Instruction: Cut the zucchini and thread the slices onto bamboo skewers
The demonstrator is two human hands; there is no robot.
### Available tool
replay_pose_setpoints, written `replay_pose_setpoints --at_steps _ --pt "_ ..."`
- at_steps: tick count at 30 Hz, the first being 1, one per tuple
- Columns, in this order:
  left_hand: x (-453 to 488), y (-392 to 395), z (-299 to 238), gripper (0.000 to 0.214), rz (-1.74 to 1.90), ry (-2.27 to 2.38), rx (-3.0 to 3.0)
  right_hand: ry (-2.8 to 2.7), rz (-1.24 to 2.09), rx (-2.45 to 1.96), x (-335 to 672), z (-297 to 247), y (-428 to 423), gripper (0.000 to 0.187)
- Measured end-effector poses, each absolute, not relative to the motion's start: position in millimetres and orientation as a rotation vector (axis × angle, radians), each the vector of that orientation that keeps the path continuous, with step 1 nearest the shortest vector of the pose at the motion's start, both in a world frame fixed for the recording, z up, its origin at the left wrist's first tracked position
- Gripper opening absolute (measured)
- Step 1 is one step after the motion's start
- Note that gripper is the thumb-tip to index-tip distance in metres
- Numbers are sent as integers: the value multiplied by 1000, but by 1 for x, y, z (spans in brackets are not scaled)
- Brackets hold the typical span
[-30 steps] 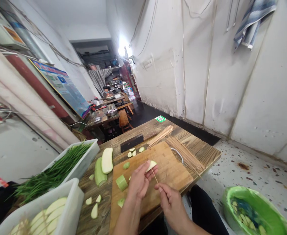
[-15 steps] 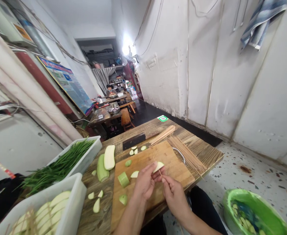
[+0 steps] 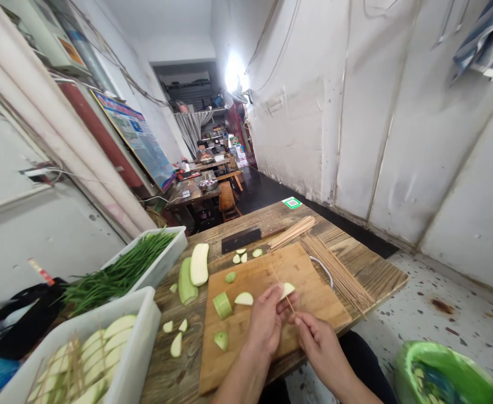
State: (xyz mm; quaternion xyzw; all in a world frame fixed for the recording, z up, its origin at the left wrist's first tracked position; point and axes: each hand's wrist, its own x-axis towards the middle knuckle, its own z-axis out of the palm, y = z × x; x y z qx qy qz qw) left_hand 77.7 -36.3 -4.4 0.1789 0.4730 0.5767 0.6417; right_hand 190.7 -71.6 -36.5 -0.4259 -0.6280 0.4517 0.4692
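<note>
Above the cutting board (image 3: 272, 266), my left hand (image 3: 265, 320) holds a pale zucchini slice (image 3: 288, 289) between its fingers. My right hand (image 3: 320, 342) pinches the near part of a thin wooden skewer (image 3: 290, 306), which runs through the slice and shows beyond its far side. On the board to the left of my hands lie another zucchini slice (image 3: 243, 299), a thick green zucchini chunk (image 3: 222, 306), a cut end piece (image 3: 221, 340) and a smaller end (image 3: 230, 277). Beside the board rest a peeled-looking zucchini piece (image 3: 199, 265) and a green one (image 3: 186, 285).
A cleaver (image 3: 241, 240) lies behind the board. Loose skewers (image 3: 292, 232) and a larger skewer bundle (image 3: 334, 274) are at the right. At left stand a white tub (image 3: 149, 320) of skewered slices and one with green chives (image 3: 124, 269). A green-lined bin (image 3: 409, 365) stands on the floor.
The view has swung left, so everything sits further right in the picture. The skewer's far end now shows clearly past the slice. Both hands keep their holds.
</note>
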Motion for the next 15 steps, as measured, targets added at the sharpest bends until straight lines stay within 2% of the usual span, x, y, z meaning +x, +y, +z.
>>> replay_pose_setpoints --at_steps 5,9,13,15 --pt "100 -42 -17 21 1281 1022 431 -1524 1056 -1046 192 -34 -62 32" --pt "86 -38 -14 31 1257 1095 687 -1535 999 -1070 200 -36 -53 32" --pt "15 -22 8 28 1367 1663 1235 -1511 941 -1138 211 -48 -49 33" --pt "-23 -14 20 22 1140 2023 1478 -1503 963 -1153 214 -52 -48 33"
